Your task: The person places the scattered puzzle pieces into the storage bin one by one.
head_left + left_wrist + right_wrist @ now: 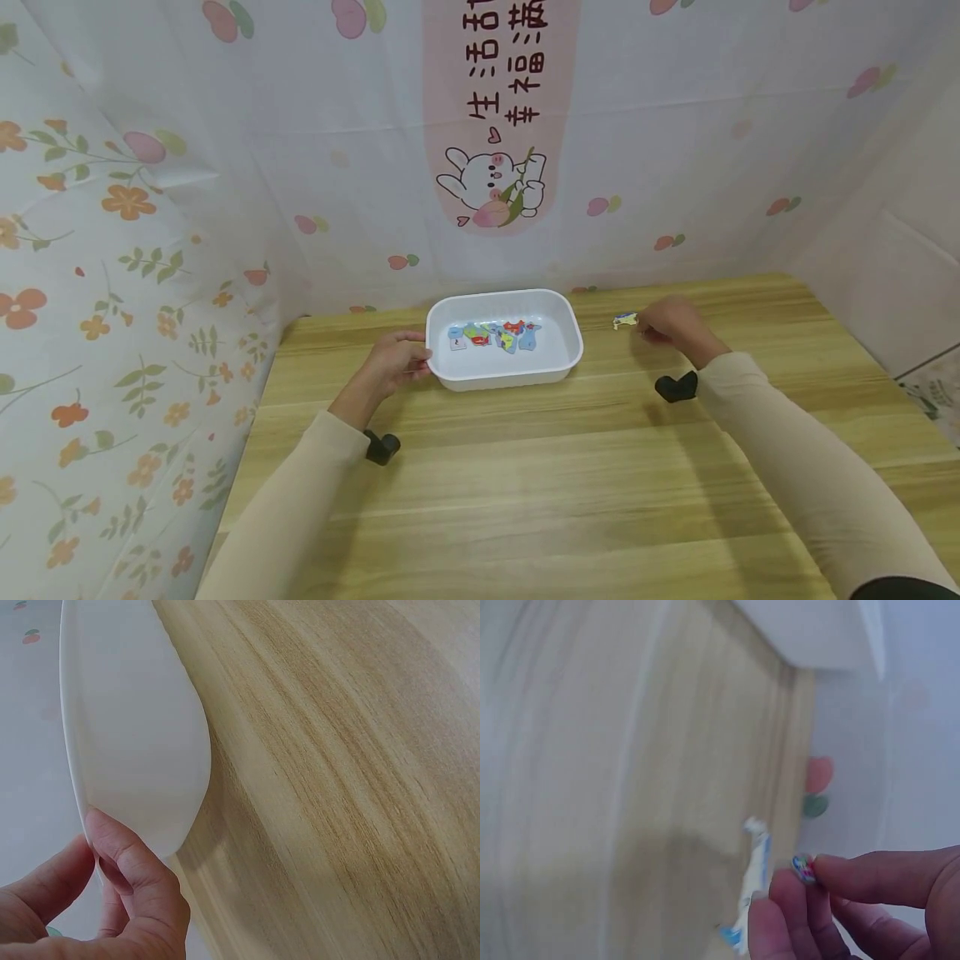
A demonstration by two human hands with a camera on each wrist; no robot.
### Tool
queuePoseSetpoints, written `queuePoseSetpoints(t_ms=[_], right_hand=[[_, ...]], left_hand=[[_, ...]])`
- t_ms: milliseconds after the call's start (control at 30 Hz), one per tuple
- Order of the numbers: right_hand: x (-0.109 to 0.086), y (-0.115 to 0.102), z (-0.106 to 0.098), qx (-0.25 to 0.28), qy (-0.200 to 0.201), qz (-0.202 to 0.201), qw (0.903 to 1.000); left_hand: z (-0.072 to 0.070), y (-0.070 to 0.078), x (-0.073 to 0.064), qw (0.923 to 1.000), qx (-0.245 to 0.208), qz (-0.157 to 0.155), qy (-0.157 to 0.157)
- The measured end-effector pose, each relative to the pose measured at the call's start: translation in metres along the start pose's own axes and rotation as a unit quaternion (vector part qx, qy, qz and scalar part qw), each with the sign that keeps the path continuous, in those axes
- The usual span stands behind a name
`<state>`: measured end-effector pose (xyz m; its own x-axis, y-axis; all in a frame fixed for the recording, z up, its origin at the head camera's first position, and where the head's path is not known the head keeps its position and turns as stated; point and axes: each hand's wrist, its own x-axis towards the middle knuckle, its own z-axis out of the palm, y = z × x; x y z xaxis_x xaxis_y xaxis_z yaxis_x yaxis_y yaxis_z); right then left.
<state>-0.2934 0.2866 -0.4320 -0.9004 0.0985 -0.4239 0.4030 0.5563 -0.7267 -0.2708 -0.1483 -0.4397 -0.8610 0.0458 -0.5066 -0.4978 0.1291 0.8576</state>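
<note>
A white tray (506, 379) stands at the back of the table, with several small coloured flat pieces, like puzzle pieces, lying inside (495, 335). My left hand (392, 364) pinches its left rim between thumb and fingers, as the left wrist view shows on the tray wall (142, 735). To the right of the tray, my right hand (670, 321) is low over the table. Thumb and fingers of the right hand (870, 900) pinch a small multicoloured piece (804, 868). A yellow-and-blue flat piece (625, 319) lies on the table beside those fingertips.
Behind the wooden table (510, 483) hangs a printed cloth (337, 167), close to the tray's far side. A flowered cloth (135, 333) borders the left. Black wrist mounts (382, 447) sit under both sleeves.
</note>
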Motion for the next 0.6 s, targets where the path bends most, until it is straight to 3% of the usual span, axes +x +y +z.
queuePoseSetpoints(t_ms=[100,233,433,600], right_hand=[[-0.002,-0.012,0.006,0.047,-0.006,-0.004,0.9989],[-0.002,-0.024,0.010,0.059,-0.015,-0.028,0.9977],[0.001,-0.039,0.013,0.127,-0.053,-0.043,0.9896],[0.002,-0.054,0.018,0.134,-0.078,-0.060,0.9862]], left_hand=[[-0.001,-0.001,0.000,1.0000,0.000,-0.001,-0.001],[-0.001,-0.002,0.001,1.0000,0.001,-0.003,-0.001],[0.000,-0.001,0.003,1.0000,0.001,0.000,-0.001],[-0.001,-0.001,0.003,1.0000,0.003,-0.003,0.002]])
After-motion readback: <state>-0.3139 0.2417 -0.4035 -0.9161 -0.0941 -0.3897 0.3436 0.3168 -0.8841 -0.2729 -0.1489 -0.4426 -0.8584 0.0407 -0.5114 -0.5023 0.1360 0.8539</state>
